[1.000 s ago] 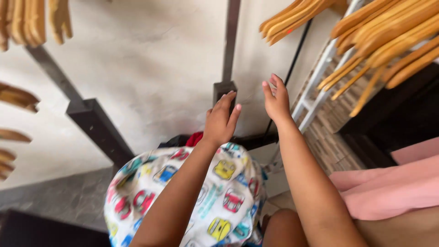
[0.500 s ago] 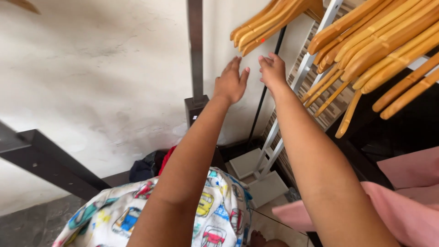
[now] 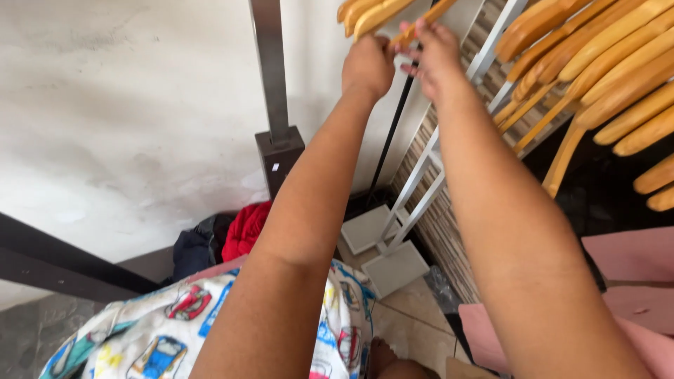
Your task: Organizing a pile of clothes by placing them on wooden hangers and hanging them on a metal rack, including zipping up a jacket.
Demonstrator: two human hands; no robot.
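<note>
Both my arms reach up toward a cluster of wooden hangers (image 3: 372, 12) hanging at the top of the head view. My left hand (image 3: 368, 64) is closed around the lower end of one of these hangers. My right hand (image 3: 434, 52) sits just beside it, fingers pinching the tip of a wooden hanger (image 3: 421, 24). A white garment with a colourful car print (image 3: 175, 330) lies draped over my lap below my arms.
A second row of wooden hangers (image 3: 604, 63) fills the upper right. A white rack frame (image 3: 428, 161) leans against the wall, a dark metal post (image 3: 270, 77) stands at centre. Red and dark clothes (image 3: 225, 238) lie on the floor; pink fabric (image 3: 632, 274) is at right.
Both hands have risen from open and reaching to touching the hangers; the left has closed on one and the right now pinches a tip. The camera has tilted upward.
</note>
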